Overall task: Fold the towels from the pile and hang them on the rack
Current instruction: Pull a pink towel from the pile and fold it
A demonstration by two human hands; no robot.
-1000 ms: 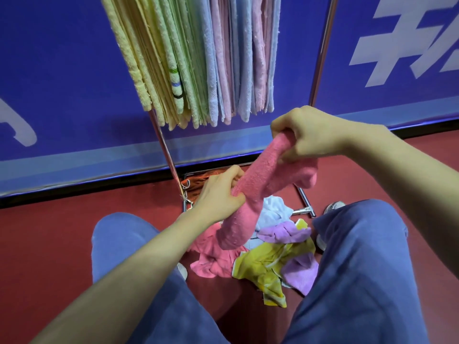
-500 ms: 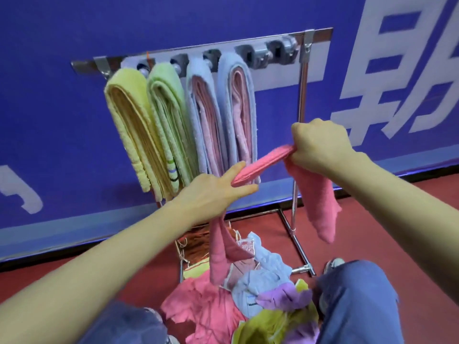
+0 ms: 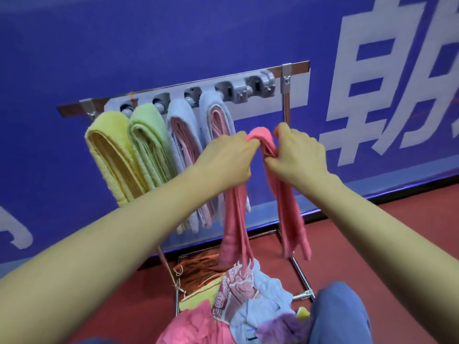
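Note:
A folded pink towel is draped in an arch between my hands, its two ends hanging down. My left hand grips its left side and my right hand grips its right side, both just below and in front of the metal rack. On the rack's pegs hang a yellow towel, a green towel and two light blue towels with pink ones inside. The two rightmost pegs are bare. The pile of towels lies on the floor below.
A blue wall banner with white lettering stands right behind the rack. The rack's chrome base frame rests on the red floor. My knee in blue trousers is at the lower right, beside the pile.
Both hands have risen with the pink towel and come closer together, so the towel now hangs doubled over between them, nearer the rack's bare pegs. The view has tilted up.

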